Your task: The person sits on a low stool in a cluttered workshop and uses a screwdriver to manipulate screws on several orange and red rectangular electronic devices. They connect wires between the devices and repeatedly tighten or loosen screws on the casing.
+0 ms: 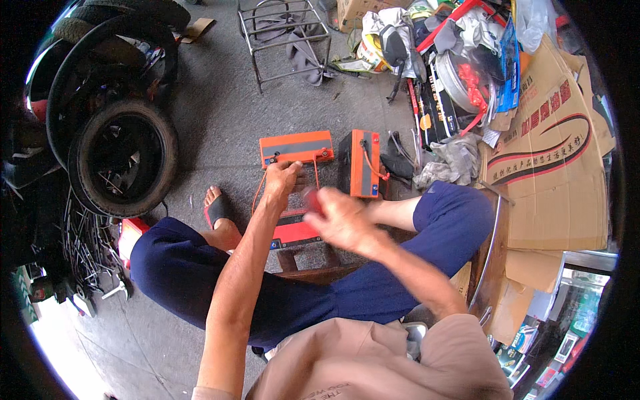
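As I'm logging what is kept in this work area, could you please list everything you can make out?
Batteries: three, orange-red and grey, two beyond the hands, one nearer
Wires: at least three, orange, at the two farther batteries
Red object: one, blurred, apparently in the right hand
Tyres: at least three, black, upper left
Rack: one, metallic, top centre
Cloth: one, grey, at the rack
Piled bags and packaging: many, mixed, upper right
Cardboard: several, brown, right
Floor: one, grey, centre
Sandal: one, black and red, left foot
Trousers: one pair, navy, legs
Shirt: one, beige, bottom
Left hand: one, bare, by the far-left battery
Right hand: one, bare, blurred, centre
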Motion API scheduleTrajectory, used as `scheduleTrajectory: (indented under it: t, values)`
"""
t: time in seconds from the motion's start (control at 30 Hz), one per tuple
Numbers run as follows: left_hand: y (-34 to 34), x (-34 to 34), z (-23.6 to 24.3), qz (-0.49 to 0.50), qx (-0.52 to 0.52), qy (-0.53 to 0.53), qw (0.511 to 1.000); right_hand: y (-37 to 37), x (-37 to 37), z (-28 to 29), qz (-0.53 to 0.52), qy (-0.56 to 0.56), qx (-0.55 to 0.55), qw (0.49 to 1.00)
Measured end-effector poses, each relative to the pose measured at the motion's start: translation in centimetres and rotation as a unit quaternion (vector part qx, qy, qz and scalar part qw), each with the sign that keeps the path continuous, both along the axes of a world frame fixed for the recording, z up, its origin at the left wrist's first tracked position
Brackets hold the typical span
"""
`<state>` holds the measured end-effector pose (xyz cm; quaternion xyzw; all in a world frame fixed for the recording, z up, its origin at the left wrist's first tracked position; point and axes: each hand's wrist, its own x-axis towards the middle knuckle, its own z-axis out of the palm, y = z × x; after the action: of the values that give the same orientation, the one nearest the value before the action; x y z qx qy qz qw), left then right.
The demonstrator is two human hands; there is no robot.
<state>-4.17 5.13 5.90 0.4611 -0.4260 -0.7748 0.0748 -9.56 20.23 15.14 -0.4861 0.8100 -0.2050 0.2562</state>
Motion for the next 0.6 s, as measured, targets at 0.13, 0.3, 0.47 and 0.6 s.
scheduleTrajectory:
  t: [0.13, 0.3, 0.47, 0.6]
  values:
    - [-0.6, 1.1, -0.9, 0.030, -0.050, -0.034, 0.998, -0.8, -7.3, 7.5, -0.120, 0.025, -0.072, 0.990]
    - [0.5, -0.1, -2.3, -0.102, -0.349, -0.094, 0.927, -0.1, -12.8, 9.9, -0.224, -0.025, -0.226, 0.948]
    - [2.1, -1.6, -1.9, -0.242, -0.500, -0.144, 0.819, -0.2, -12.7, 5.3, -0.249, -0.005, -0.259, 0.933]
    - [2.6, -2.3, -1.6, -0.261, -0.494, -0.141, 0.818, -1.0, -11.0, 5.5, -0.208, -0.017, -0.286, 0.935]
